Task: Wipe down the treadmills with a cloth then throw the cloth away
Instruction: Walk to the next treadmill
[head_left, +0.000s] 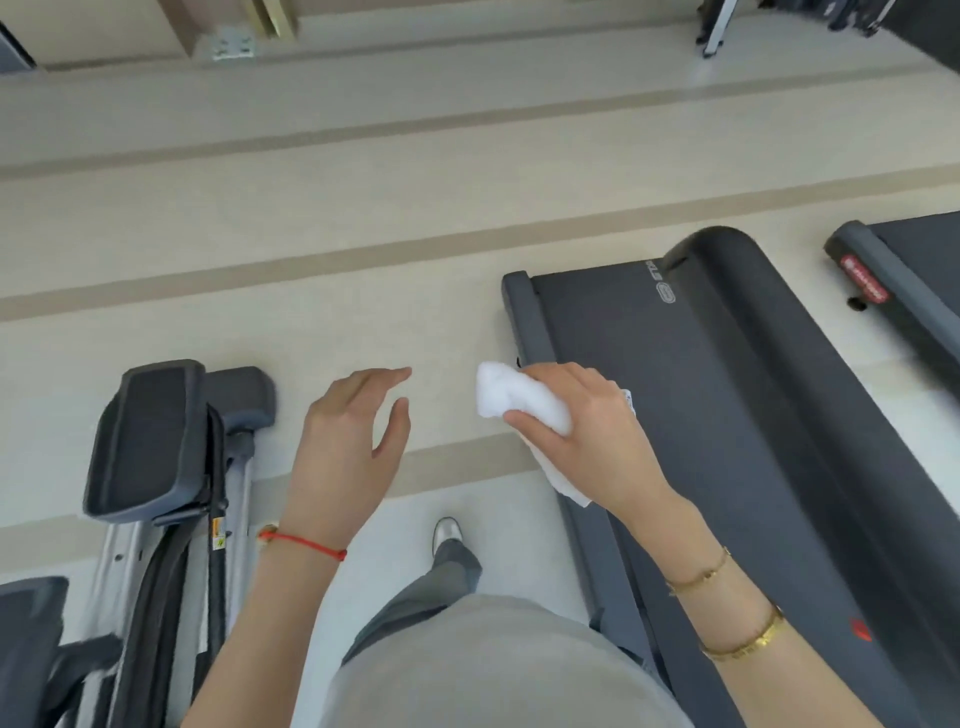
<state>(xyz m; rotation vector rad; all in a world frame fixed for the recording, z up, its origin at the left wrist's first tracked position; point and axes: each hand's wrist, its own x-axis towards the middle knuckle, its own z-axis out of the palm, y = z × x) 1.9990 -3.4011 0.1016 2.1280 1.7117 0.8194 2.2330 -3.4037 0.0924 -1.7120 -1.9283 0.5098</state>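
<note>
Beige gym floor (363, 218) with tan stripes runs under everything. Landmark: dark treadmill (727, 415), its belt end toward the top of the view. Right hand (587, 431) hovers over the treadmill's left side rail, fingers clamped on a bunched white cloth (514, 400); one tail of the cloth hangs below the palm. Left hand (348, 441) floats left of the treadmill over bare floor, fingers spread, holding nothing. Second treadmill (914, 270) sits right of it. Elliptical pedal (150, 436) is well left of it. One shoe (447, 535) stands beside the rail.
</note>
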